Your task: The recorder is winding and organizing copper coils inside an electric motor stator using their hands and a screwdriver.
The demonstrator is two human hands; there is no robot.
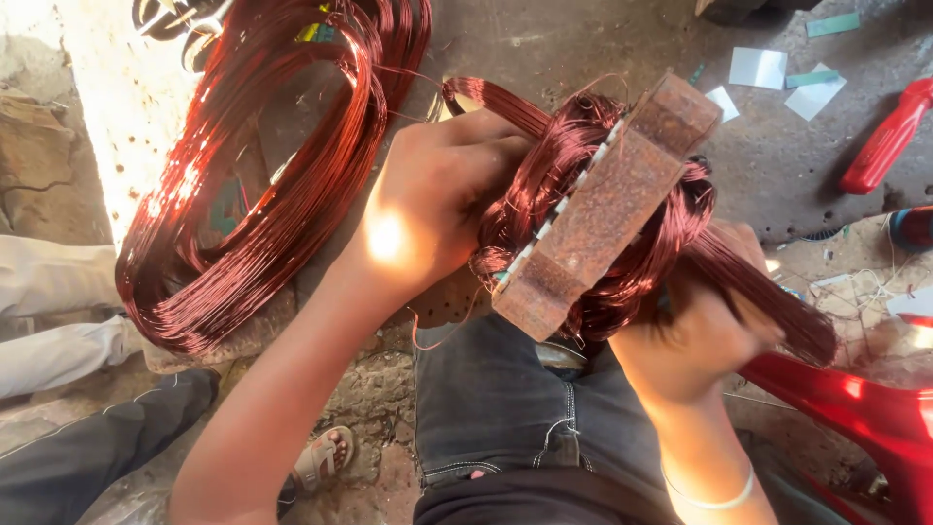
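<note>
A rusty brown motor stator core [603, 204] is held over my lap, seen edge on, with reddish copper wire coils [544, 185] bulging from both sides and white slot strips along its edge. My left hand [428, 204] presses on the coil at the core's left side, fingers curled into the wire. My right hand [709, 331] grips the core and a bundle of copper wire [768, 292] from below on the right.
A large loose hank of copper wire [262, 185] lies on the ground at the left. A red-handled tool [889, 136] and paper scraps [758, 68] lie at the upper right, a red plastic part [855, 408] at the lower right. Another person's legs [58, 321] are at the left edge.
</note>
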